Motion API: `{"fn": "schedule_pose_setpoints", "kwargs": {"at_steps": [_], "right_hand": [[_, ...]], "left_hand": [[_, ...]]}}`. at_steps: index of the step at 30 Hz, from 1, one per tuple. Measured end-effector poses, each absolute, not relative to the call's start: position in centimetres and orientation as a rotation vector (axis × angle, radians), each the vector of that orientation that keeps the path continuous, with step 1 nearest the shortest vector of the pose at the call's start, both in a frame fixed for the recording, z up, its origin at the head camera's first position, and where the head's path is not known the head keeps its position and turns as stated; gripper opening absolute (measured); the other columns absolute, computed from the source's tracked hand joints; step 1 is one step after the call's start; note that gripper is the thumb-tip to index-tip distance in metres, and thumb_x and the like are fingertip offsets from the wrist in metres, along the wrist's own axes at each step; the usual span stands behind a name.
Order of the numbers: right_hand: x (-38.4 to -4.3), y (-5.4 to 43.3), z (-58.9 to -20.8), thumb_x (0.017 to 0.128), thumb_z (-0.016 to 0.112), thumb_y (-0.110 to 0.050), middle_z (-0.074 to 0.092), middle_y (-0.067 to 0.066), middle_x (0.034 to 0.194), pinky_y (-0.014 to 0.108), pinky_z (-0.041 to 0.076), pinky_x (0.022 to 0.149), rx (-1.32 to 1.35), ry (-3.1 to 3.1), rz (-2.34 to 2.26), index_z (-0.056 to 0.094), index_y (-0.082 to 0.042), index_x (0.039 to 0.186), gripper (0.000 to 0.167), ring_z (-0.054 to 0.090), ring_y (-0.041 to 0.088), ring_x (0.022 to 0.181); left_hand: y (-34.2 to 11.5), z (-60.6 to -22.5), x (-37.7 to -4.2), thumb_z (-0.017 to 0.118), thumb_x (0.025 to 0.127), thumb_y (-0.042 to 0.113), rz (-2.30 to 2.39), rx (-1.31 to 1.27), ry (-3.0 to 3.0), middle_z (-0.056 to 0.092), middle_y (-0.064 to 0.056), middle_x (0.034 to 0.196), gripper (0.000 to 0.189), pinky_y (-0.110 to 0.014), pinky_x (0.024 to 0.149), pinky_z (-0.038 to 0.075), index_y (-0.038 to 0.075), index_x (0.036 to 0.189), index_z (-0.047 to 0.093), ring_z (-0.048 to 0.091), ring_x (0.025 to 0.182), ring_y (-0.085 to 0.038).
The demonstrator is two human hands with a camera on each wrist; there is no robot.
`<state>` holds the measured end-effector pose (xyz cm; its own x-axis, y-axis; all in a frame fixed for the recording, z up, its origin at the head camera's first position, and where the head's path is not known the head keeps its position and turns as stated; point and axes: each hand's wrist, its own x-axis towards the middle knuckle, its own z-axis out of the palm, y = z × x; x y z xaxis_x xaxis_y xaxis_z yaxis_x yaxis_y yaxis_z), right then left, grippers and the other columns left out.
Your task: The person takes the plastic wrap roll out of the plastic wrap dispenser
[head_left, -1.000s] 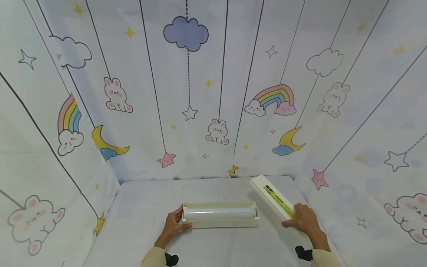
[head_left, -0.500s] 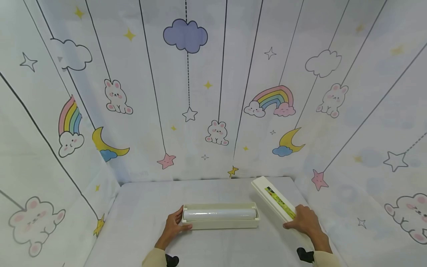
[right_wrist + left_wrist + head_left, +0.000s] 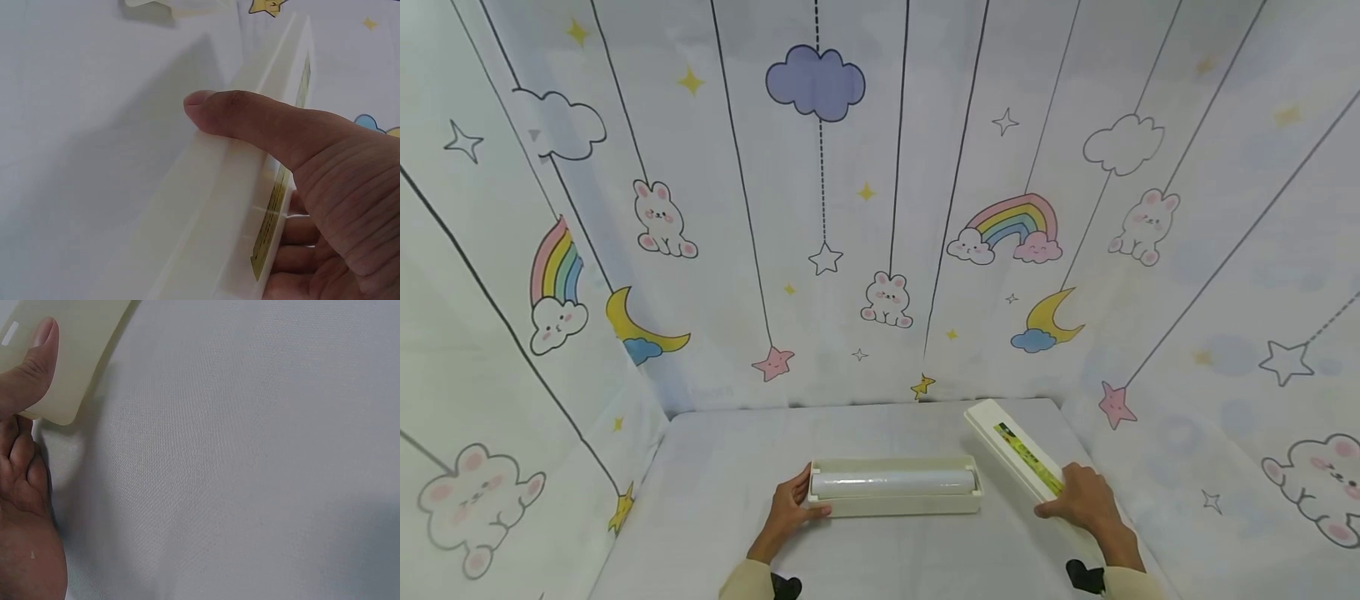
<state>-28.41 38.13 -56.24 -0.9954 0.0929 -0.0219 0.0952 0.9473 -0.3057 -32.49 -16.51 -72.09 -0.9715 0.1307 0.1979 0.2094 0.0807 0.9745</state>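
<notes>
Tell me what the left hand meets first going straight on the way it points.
The left hand would likely meet the open box, whose left end it grips; exact depth is unclear.

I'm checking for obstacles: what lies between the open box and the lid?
In the head view, only bare white cloth lies between box and lid.

No words or numbers can be read: the yellow-green label [image 3: 1028, 457] on the long white lid [image 3: 1010, 456] bears dark print, too small and blurred to make out.
</notes>
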Motion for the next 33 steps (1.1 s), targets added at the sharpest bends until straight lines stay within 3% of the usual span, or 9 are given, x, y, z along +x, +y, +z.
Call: {"fn": "schedule_pose_setpoints", "kwargs": {"at_steps": [7,9,12,16,23,25,30,33], "right_hand": [[-28.3,38.3,-56.5,0.060,0.105,-0.048,0.062,0.008,0.080,0.031,0.044,0.059,0.170,3.081,-0.488,0.063,0.007,0.104,0.083,0.057,0.022,0.070],[-28.3,38.5,-56.8,0.061,0.105,-0.047,0.062,0.008,0.080,0.032,0.045,0.059,0.170,3.075,-0.491,0.063,0.008,0.105,0.083,0.057,0.022,0.070],[-28.1,38.6,-57.0,0.061,0.105,-0.048,0.062,0.009,0.080,0.033,0.046,0.060,0.168,3.068,-0.492,0.063,0.009,0.105,0.084,0.057,0.023,0.071],[-27.9,38.7,-57.0,0.061,0.105,-0.048,0.062,0.009,0.081,0.033,0.047,0.060,0.173,3.065,-0.489,0.062,0.010,0.106,0.085,0.057,0.023,0.071],[-27.6,38.7,-57.0,0.063,0.104,-0.046,0.062,0.009,0.080,0.034,0.048,0.060,0.174,3.066,-0.487,0.062,0.011,0.106,0.083,0.057,0.024,0.070],[-27.5,38.7,-57.0,0.063,0.104,-0.045,0.062,0.009,0.080,0.034,0.047,0.060,0.179,3.065,-0.486,0.062,0.011,0.105,0.082,0.057,0.023,0.070],[-27.4,38.6,-57.2,0.063,0.105,-0.044,0.061,0.009,0.079,0.032,0.044,0.059,0.175,3.070,-0.487,0.062,0.009,0.103,0.079,0.056,0.023,0.070],[-27.4,38.6,-57.3,0.063,0.104,-0.044,0.060,0.009,0.079,0.031,0.042,0.059,0.169,3.076,-0.485,0.061,0.008,0.102,0.078,0.056,0.023,0.070]], "left_hand": [[-16.4,-72.1,-32.5,0.103,0.070,0.007,-2.166,-0.277,-2.244,0.041,-0.033,0.165,0.112,-0.003,0.110,0.043,-0.015,0.159,0.040,0.051,0.151,-0.024],[-16.4,-72.2,-32.5,0.103,0.069,0.008,-2.191,-0.262,-2.236,0.041,-0.031,0.166,0.113,-0.002,0.109,0.043,-0.013,0.160,0.040,0.055,0.147,-0.011],[-16.2,-71.6,-32.3,0.102,0.070,0.005,-2.187,-0.235,-2.249,0.042,-0.030,0.166,0.112,-0.007,0.114,0.044,-0.013,0.160,0.040,0.055,0.149,-0.017],[-16.1,-71.4,-32.1,0.101,0.071,0.003,-2.119,-0.260,-2.274,0.043,-0.033,0.165,0.109,-0.010,0.115,0.045,-0.016,0.159,0.039,0.046,0.154,-0.046],[-16.3,-72.4,-32.6,0.103,0.069,0.008,-2.134,-0.273,-2.240,0.043,-0.033,0.164,0.111,-0.002,0.108,0.044,-0.015,0.158,0.042,0.055,0.148,-0.016],[-16.2,-72.1,-32.4,0.102,0.070,0.006,-2.089,-0.303,-2.256,0.043,-0.036,0.163,0.108,-0.004,0.109,0.045,-0.017,0.157,0.042,0.057,0.148,-0.022],[-16.1,-71.0,-31.6,0.099,0.074,0.001,-2.042,-0.360,-2.254,0.043,-0.041,0.159,0.103,-0.010,0.112,0.048,-0.021,0.155,0.041,0.050,0.149,-0.053],[-16.2,-70.8,-31.4,0.098,0.076,0.000,-2.022,-0.403,-2.245,0.042,-0.044,0.158,0.101,-0.011,0.113,0.049,-0.023,0.155,0.040,0.052,0.148,-0.052]]}}
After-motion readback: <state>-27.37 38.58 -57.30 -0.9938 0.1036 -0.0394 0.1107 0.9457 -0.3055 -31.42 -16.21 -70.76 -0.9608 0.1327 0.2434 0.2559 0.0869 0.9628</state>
